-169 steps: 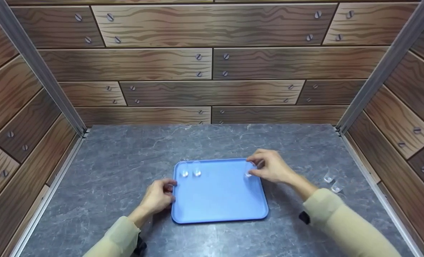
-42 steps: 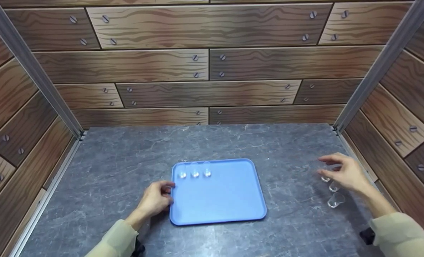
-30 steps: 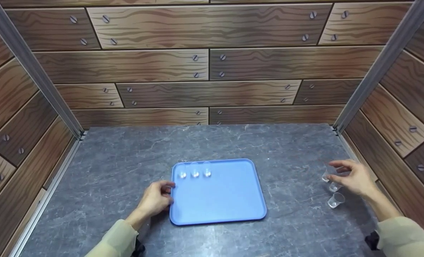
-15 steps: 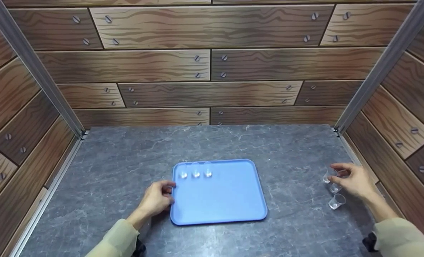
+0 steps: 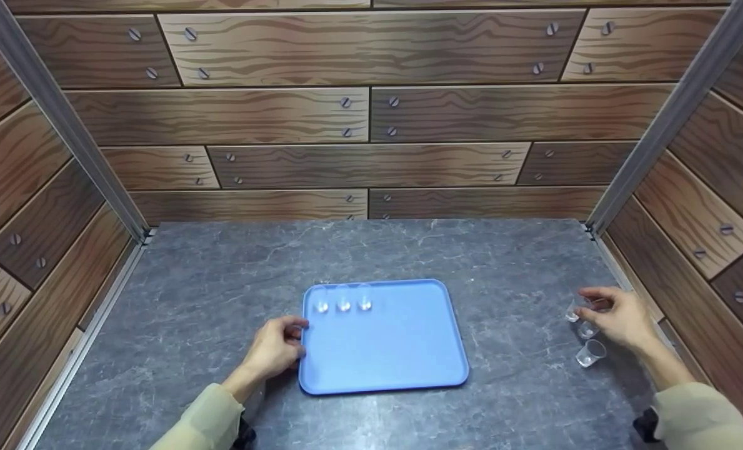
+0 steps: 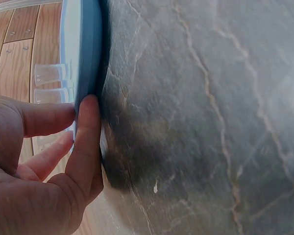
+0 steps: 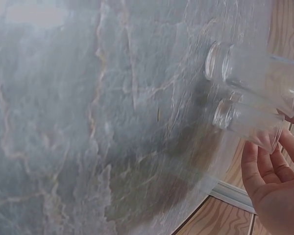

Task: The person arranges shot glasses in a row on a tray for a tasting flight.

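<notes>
Cups point(image 5: 344, 305), clear and six in number, stand in two groups of three. One group is on the blue tray point(image 5: 383, 350), upright in a row near its far left corner, just beside one another along the far rim; the rest of the row's depth is hard to read through the clear sides. Left hand point(image 5: 275, 347) is at the tray's left side, thumb and fingers pinching the rim; the left wrist view shows one digit along the outer wall and another against the edge, with cups rising beyond it. The tray lies flat on the grey, marbled table point(image 5: 221, 269). The second group stands on the table well apart from the tray, towards the right wall point(image 5: 677, 250): a far cup point(image 5: 572, 311), a middle cup point(image 5: 587, 330) and a near cup point(image 5: 590, 354). Right hand point(image 5: 624, 319) is over the first two, its thumb and fingers bent about the far cup's upper part; I cannot tell whether they have a firm grasp of it. In the right wrist view two of these cups show upright, bases on the table, fingers behind the lower one's rim. Both sleeves point(image 5: 205, 415) are pale.
</notes>
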`<state>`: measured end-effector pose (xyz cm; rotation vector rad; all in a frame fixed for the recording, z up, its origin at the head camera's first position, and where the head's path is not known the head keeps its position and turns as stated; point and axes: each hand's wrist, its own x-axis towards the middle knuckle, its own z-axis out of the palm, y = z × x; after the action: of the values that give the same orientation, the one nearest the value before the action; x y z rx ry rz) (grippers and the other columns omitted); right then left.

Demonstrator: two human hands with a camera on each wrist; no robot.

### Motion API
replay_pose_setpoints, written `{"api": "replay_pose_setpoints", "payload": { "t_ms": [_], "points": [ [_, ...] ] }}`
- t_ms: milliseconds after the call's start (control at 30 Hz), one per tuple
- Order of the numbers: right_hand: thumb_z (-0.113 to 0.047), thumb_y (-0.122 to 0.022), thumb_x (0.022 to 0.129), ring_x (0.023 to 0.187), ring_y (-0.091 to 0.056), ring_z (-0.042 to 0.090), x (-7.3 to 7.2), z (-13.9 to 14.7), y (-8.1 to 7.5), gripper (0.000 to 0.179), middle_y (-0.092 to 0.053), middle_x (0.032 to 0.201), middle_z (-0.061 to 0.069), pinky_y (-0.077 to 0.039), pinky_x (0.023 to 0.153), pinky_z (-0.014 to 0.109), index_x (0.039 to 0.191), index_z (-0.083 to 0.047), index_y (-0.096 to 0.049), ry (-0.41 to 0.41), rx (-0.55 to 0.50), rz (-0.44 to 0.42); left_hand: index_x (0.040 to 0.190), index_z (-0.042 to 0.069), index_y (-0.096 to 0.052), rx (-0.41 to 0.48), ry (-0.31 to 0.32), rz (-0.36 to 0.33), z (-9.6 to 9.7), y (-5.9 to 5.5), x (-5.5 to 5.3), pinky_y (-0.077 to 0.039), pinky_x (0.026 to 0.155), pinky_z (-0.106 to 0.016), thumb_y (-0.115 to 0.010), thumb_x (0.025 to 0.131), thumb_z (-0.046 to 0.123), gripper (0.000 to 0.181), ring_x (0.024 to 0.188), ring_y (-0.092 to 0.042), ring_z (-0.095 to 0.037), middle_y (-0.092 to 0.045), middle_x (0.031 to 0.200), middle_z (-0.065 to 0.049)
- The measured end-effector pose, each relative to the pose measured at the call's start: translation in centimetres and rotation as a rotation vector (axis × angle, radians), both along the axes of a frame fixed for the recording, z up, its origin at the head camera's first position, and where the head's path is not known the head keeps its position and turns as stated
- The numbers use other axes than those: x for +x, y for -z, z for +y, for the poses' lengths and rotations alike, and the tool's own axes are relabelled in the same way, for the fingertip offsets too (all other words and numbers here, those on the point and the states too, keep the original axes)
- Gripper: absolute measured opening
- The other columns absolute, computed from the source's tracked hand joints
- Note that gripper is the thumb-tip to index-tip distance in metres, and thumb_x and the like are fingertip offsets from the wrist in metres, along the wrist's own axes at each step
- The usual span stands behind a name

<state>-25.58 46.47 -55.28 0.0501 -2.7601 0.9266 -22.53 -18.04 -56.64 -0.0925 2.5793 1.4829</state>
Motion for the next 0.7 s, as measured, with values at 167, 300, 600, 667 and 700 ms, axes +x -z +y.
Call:
{"api": "replay_pose_setpoints", "payload": {
  "t_ms": [167, 300, 600, 667, 700],
  "points": [
    [-0.005, -0.089, 0.090, 0.080, -0.057, -0.020, -0.2, -0.1, -0.2, 0.042, -0.079, 0.107, 0.032, -0.052, 0.064, 0.006, 0.126, 0.011, -0.076, -0.003, -0.021, 0.003, 0.129, 0.002, -0.078, 0.023, -0.001, 0.003, 0.0, 0.0, 0.1, -0.069, 0.065, -0.035, -0.069, 0.077, -0.016, 0.055, 0.091, -0.069, -0.019, -0.072, 0.108, -0.013],
    [-0.005, -0.088, 0.091, 0.082, -0.056, -0.021, -0.2, -0.5, -0.8, 0.042, -0.078, 0.111, 0.033, -0.052, 0.066, 0.006, 0.128, 0.011, -0.075, -0.007, -0.032, 0.004, 0.128, 0.001, -0.078, 0.024, 0.001, 0.007, 0.0, 0.0, 0.0, -0.069, 0.063, -0.034, -0.069, 0.077, -0.017, 0.055, 0.089, -0.068, -0.019, -0.071, 0.106, -0.013],
    [0.000, -0.088, 0.089, 0.084, -0.058, -0.020, -0.4, -2.2, -2.0, 0.041, -0.078, 0.111, 0.033, -0.054, 0.069, 0.003, 0.126, 0.010, -0.077, -0.040, -0.067, 0.063, 0.127, 0.002, -0.079, 0.009, 0.001, 0.011, 0.0, 0.1, 0.0, -0.066, 0.061, -0.032, -0.069, 0.077, -0.017, 0.054, 0.087, -0.067, -0.018, -0.071, 0.105, -0.012],
    [0.001, -0.089, 0.088, 0.084, -0.059, -0.019, -0.5, -2.6, -2.2, 0.040, -0.078, 0.111, 0.033, -0.054, 0.071, 0.002, 0.125, 0.010, -0.077, -0.056, -0.072, 0.086, 0.127, 0.002, -0.079, 0.008, 0.002, 0.015, 0.0, 0.1, 0.0, -0.067, 0.061, -0.032, -0.069, 0.077, -0.016, 0.054, 0.087, -0.067, -0.018, -0.071, 0.105, -0.012],
    [0.002, -0.089, 0.088, 0.085, -0.060, -0.018, -0.6, -2.8, -2.3, 0.040, -0.078, 0.111, 0.032, -0.054, 0.072, 0.001, 0.125, 0.011, -0.077, -0.065, -0.078, 0.096, 0.127, 0.001, -0.079, 0.008, 0.003, 0.018, 0.0, 0.1, 0.0, -0.067, 0.061, -0.032, -0.070, 0.077, -0.016, 0.054, 0.087, -0.067, -0.018, -0.071, 0.105, -0.012]
  ]
}}
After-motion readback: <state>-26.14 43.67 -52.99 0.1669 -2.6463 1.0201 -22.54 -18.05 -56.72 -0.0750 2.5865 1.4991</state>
